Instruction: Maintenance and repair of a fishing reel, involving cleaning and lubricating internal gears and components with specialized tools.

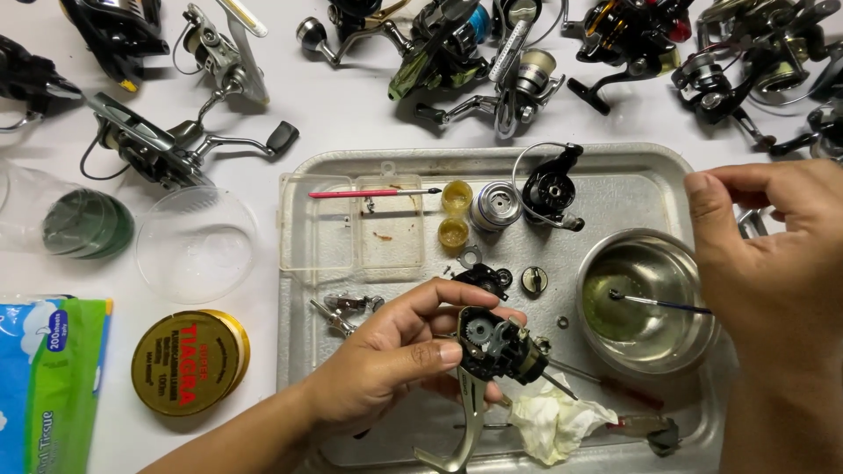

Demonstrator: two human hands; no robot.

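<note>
Steel bowl point(647, 303) on the metal tray point(615, 175) holds a shallow pool of yellowish liquid, and the right hand point(773, 263), fingers pinched on a thin brush point(659, 303), dips its tip there. Left hand point(395, 351) is clamped on an opened reel body point(496, 342) over the tray. Beside them, a clear compartment box point(351, 224) carries a red brush point(373, 192); two small yellow grease pots point(455, 215) stand next to it.

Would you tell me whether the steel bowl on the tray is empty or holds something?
Not empty: the steel bowl holds a shallow yellowish liquid, and the brush in the right hand dips into it.
</note>
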